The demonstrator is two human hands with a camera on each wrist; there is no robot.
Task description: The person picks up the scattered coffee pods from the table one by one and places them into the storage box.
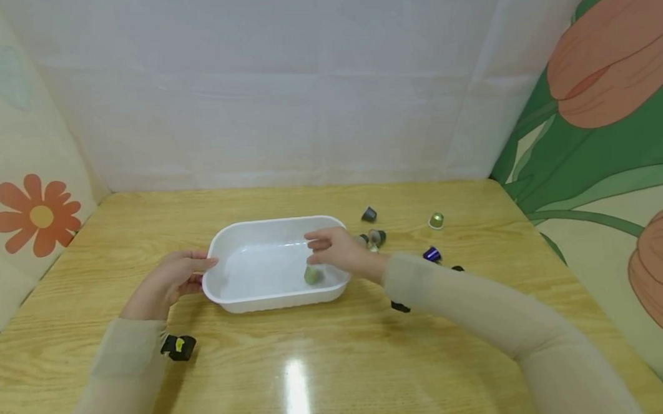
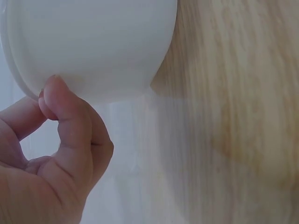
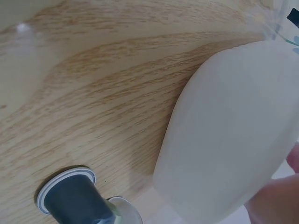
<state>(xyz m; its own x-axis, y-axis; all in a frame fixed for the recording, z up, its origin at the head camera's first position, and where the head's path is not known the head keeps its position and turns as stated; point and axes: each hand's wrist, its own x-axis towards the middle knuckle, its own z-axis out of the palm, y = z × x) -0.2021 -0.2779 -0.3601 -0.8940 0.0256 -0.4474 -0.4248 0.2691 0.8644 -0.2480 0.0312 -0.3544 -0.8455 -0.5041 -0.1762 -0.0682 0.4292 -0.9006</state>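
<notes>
A white rectangular basin with rounded corners (image 1: 257, 298) stands on the wooden table. My left hand (image 1: 169, 281) pinches its left rim, thumb on one side and fingers on the other; the left wrist view shows this grip on the basin wall (image 2: 93, 51). Over the basin's right end is my right hand (image 1: 339, 251), fingers extended and apart from a light green coffee capsule (image 1: 312, 275). That capsule looks blurred, inside the basin just below the fingertips. Only part of the right fingers (image 3: 273, 200) shows beyond the basin wall in the right wrist view.
Right of the basin lie several coffee capsules: a dark grey one (image 1: 369, 214), a green one (image 1: 436, 221), a purple one (image 1: 432, 254), and a cluster (image 1: 377, 236) partly behind my right hand. A dark capsule (image 3: 74, 198) lies close to the basin's outer wall.
</notes>
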